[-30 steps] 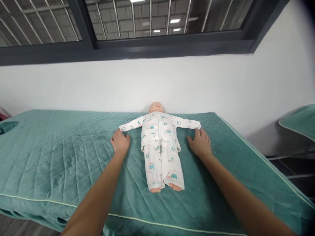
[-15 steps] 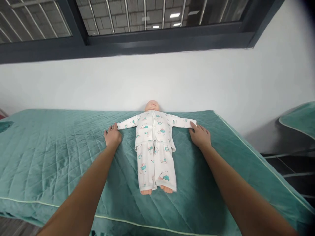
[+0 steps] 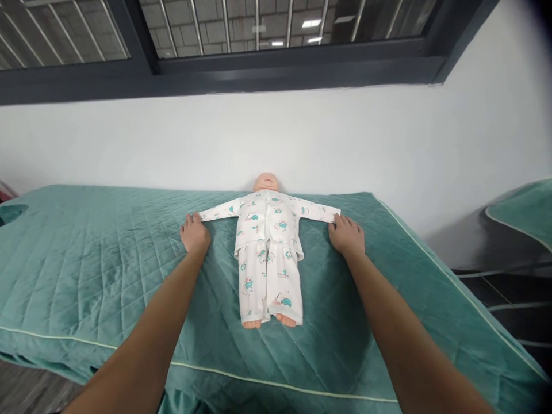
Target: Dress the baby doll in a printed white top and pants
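A baby doll lies on its back, its head by the wall and its arms stretched out sideways. It wears a white printed long-sleeved top and matching trousers, with bare feet showing at the hems. My left hand is closed at the cuff of the left-side sleeve. At the opposite side, my right hand closes on the end of the other sleeve. The fingertips of both hands are partly hidden.
A green quilted cover with pale piping spreads under the doll. Behind it rises a white wall below a dark window frame with metal bars outside. Another green padded piece stands at the right.
The view has shifted slightly, so the doll sits a little higher in it. Both hands stay at the sleeve ends, and the doll's pose looks much the same.
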`<state>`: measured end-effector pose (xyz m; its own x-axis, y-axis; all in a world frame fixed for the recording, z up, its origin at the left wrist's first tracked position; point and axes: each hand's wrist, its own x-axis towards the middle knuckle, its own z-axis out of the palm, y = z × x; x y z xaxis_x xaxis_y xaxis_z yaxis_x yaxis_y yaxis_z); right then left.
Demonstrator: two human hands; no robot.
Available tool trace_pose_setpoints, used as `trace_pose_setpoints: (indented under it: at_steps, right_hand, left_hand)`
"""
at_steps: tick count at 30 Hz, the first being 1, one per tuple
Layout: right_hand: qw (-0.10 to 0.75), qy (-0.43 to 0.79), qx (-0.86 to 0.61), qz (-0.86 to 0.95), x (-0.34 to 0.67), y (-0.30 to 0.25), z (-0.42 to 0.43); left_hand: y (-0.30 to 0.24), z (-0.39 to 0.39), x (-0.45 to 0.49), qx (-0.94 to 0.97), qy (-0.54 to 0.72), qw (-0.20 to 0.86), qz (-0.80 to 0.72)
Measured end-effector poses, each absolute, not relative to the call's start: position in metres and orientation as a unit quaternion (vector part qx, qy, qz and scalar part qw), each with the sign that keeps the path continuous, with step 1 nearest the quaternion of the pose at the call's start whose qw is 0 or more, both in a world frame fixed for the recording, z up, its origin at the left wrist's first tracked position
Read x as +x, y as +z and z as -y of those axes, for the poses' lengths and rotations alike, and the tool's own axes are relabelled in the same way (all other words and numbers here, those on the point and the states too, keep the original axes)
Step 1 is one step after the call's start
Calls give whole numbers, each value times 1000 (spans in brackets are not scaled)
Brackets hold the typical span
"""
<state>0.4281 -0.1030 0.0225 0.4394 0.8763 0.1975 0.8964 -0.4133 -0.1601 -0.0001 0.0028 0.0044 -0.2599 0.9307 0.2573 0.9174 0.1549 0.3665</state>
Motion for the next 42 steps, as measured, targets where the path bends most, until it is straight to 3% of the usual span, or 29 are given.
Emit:
trace_pose_setpoints:
  at_steps: [29,35,42]
  right_hand:
    - [98,-28,-892,439,421,19,117]
    - [76,-9,-877,475,436,23,143]
    - [30,-7,-849,527,474,25,196]
  left_hand:
    - [-2,-6,-12,622,180,44,-761]
    - [4,8,-66,675,105,56,-728]
    - [-5,50,-192,674,44,45,-736]
